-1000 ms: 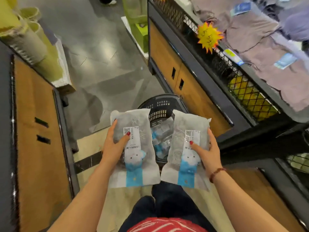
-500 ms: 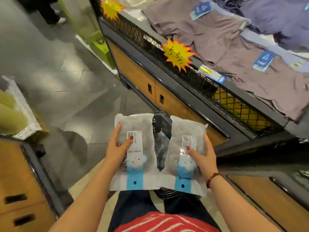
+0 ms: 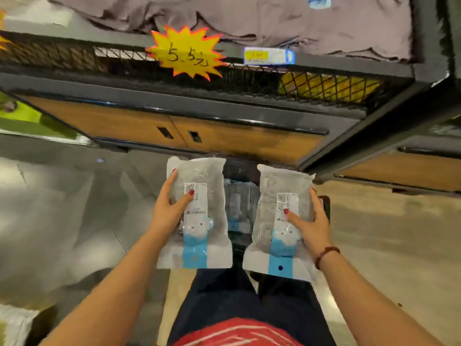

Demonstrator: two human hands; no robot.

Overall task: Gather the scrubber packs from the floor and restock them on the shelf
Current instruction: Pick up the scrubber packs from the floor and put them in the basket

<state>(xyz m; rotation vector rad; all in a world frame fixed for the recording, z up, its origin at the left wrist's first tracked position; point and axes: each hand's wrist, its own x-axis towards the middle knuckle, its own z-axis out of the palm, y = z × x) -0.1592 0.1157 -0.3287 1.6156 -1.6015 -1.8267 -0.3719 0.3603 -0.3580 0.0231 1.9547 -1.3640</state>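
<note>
I hold two scrubber packs side by side in front of me, each a clear bag with a white label and a blue strip. My left hand (image 3: 167,211) grips the left pack (image 3: 199,193) by its left edge, thumb on the label. My right hand (image 3: 310,226) grips the right pack (image 3: 279,196) by its right edge, thumb on its label. Between and below them more packs (image 3: 238,203) lie in a dark basket (image 3: 324,206) on the floor, mostly hidden. The shelf unit (image 3: 224,98) stands straight ahead.
The shelf has a wire-mesh front (image 3: 262,76), a yellow starburst price sign (image 3: 185,53), brown cloths (image 3: 299,23) on top and wooden cabinet doors (image 3: 224,138) below. Grey floor (image 3: 62,208) lies to the left. My legs are under the packs.
My view has turned right to face the shelf squarely. Both hands keep their hold on the packs, which have moved slightly apart.
</note>
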